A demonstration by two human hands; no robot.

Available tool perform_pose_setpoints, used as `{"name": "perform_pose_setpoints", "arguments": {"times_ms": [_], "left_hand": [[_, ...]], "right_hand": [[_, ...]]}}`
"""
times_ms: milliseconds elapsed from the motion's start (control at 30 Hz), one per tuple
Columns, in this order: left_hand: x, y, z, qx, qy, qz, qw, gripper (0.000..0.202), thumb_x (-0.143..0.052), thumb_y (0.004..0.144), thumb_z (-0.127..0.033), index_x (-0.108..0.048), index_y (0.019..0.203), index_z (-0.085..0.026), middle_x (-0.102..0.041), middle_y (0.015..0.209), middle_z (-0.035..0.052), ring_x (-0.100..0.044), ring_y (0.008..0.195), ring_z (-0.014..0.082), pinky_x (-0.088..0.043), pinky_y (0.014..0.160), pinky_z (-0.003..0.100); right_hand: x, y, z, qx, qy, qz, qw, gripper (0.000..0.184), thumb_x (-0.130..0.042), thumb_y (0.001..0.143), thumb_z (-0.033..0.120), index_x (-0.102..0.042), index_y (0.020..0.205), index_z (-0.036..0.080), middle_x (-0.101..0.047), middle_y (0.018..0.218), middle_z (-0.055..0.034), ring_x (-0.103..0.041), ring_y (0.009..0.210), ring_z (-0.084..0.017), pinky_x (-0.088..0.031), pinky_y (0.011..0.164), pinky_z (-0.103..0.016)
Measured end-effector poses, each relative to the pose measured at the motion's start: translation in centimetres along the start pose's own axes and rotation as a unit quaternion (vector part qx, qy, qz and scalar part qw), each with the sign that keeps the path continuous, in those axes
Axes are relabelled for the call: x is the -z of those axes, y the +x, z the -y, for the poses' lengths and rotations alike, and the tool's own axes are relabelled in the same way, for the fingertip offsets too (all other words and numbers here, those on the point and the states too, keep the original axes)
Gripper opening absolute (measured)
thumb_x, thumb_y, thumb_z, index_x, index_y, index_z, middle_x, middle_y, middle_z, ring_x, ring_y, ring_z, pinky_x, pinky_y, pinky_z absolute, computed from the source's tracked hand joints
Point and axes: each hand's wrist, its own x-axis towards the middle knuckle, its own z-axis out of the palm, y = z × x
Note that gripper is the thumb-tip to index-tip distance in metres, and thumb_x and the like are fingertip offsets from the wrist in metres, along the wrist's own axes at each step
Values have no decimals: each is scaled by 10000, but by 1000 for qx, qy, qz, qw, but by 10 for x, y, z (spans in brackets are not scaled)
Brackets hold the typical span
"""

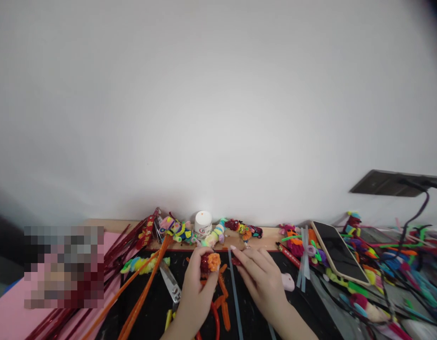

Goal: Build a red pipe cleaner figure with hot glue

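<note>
My left hand (197,288) is closed around a small fuzzy pipe-cleaner piece (214,261), orange on its front end and dark glittery red behind. To its right, my right hand (261,276) has its thumb and fingers pinched together on a small bit of red glittery pipe cleaner (236,261); most of it is hidden by the fingers. Between the hands and below them, short orange pipe-cleaner pieces (224,315) lie on the black mat (151,316). A clear glue stick (234,297) also lies there. Metal-bladed scissors (171,283) rest beside my left wrist.
Long orange pipe cleaners (144,302) and red ones (112,269) lie at left over pink paper (9,311). Pipe-cleaner dolls (176,229) and a white cup (203,222) line the wall. At right are a phone (340,252), a wall socket (388,183) with cables, and coloured scraps.
</note>
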Motion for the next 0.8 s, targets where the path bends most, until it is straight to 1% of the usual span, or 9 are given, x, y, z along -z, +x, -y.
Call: {"name": "perform_pose_setpoints", "arguments": {"times_ms": [67, 167, 233, 300, 367, 400, 467, 667, 800], "left_hand": [[0, 0, 1, 8, -3, -1, 1000, 259, -504, 808, -173, -494, 1062, -217, -573, 1039, 58, -562, 951, 221, -442, 851, 336], [0, 0, 1, 15, -9, 6, 1000, 254, -501, 815, -184, -493, 1066, -216, -576, 1042, 61, -563, 951, 224, -442, 848, 337], [0, 0, 0, 17, -8, 15, 1000, 268, -493, 826, -195, -479, 1092, -214, -566, 1076, 74, -549, 990, 233, -438, 857, 346], [0, 0, -2, 17, -4, 19, 1000, 292, -500, 828, -205, -464, 1118, -215, -555, 1103, 81, -535, 1022, 241, -432, 865, 355], [-1, -2, -3, 15, -3, 22, 1000, 301, -515, 825, -213, -464, 1122, -219, -560, 1094, 75, -540, 1012, 239, -427, 868, 358], [-1, -3, -4, 13, -4, 26, 1000, 293, -520, 826, -217, -471, 1115, -221, -567, 1078, 69, -546, 997, 236, -425, 869, 358], [-1, -4, -5, 5, -2, 40, 999, 267, -518, 833, -217, -489, 1098, -225, -580, 1045, 57, -554, 973, 229, -418, 872, 357], [-3, -5, -5, -20, 17, 88, 996, 258, -487, 849, -183, -480, 1100, -238, -568, 1046, 47, -534, 982, 224, -402, 877, 356], [-4, -4, -4, -46, 17, 104, 993, 250, -450, 849, -125, -462, 1076, -229, -537, 1052, 49, -515, 995, 214, -395, 889, 355]], "right_hand": [[1, 2, 2, -5, 11, 13, 1000, 457, -460, 878, 114, -467, 1318, 236, -653, 969, -98, -580, 833, -227, -486, 749, -387], [0, 4, 4, -27, 108, 37, 993, 447, -416, 883, 110, -483, 1306, 237, -639, 999, -99, -576, 894, -220, -476, 798, -378], [0, 6, 6, -100, 207, 46, 972, 380, -444, 869, 132, -569, 1213, 233, -659, 942, -81, -596, 892, -209, -471, 807, -354], [1, 8, 8, -215, 322, 41, 921, 272, -520, 831, 166, -624, 1076, 216, -684, 815, -51, -623, 777, -189, -483, 716, -307], [3, 10, 10, -313, 429, 25, 847, 174, -600, 786, 207, -610, 959, 198, -678, 671, -14, -579, 565, -135, -436, 537, -224], [4, 11, 11, -344, 470, 15, 813, 160, -628, 770, 226, -594, 922, 191, -668, 623, 1, -518, 478, -100, -374, 465, -188], [4, 11, 12, -373, 523, -1, 766, 167, -666, 750, 251, -586, 875, 176, -653, 573, 12, -395, 395, -47, -262, 407, -154], [-1, 10, 19, -379, 611, -22, 695, 200, -732, 699, 269, -631, 825, 151, -633, 517, 7, -352, 358, -17, -225, 383, -144], [-9, 8, 28, -386, 637, -49, 666, 198, -726, 714, 274, -639, 845, 153, -615, 523, 22, -324, 321, -3, -217, 341, -134]]}}
